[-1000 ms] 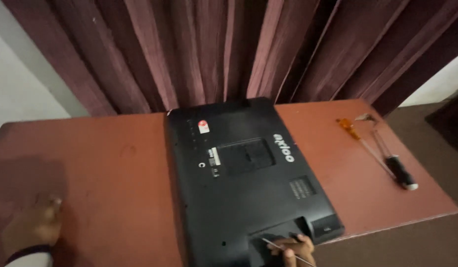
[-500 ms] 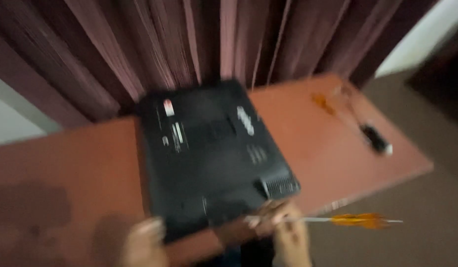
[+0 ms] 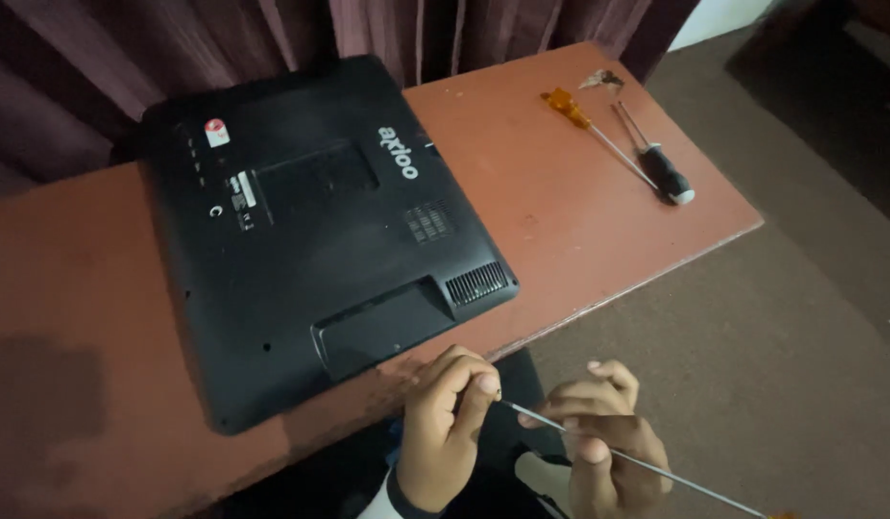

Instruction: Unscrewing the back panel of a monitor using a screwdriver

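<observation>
1. My left hand [image 3: 447, 428] sits at 6 o'clock in the view, just off the near edge of the surface [image 3: 579, 221]. Its fingers [image 3: 475, 389] are pressed together, thumb against forefinger, pinching at the tip of a thin metal shaft; whether a small part sits between them I cannot tell.

2. My right hand [image 3: 603, 447] lies at 5 o'clock, just beside the left. Its fingers are curled and closed around the screwdriver [image 3: 646, 463], gripping the shaft midway.

3. The screwdriver shaft slants from the left fingertips down towards 4 o'clock; a sliver of orange handle shows at the bottom edge of the frame. It is held in the air, clear of the surface.

4. A black monitor [image 3: 320, 231] lies back-side up on the reddish-brown surface, occupying the centre and 10 o'clock area. Its near corner with the vent grille points towards 6 o'clock, near my left hand but apart from it.

5. At 2 o'clock on the surface lie two more tools, just beside each other: an orange-handled screwdriver [image 3: 589, 130] and a black-handled screwdriver [image 3: 661, 165]. Both are well apart from my hands.

6. A dark maroon curtain [image 3: 176, 48] hangs behind the surface at 12 o'clock.

7. Brown floor [image 3: 752, 365] fills the 3 o'clock side.
</observation>
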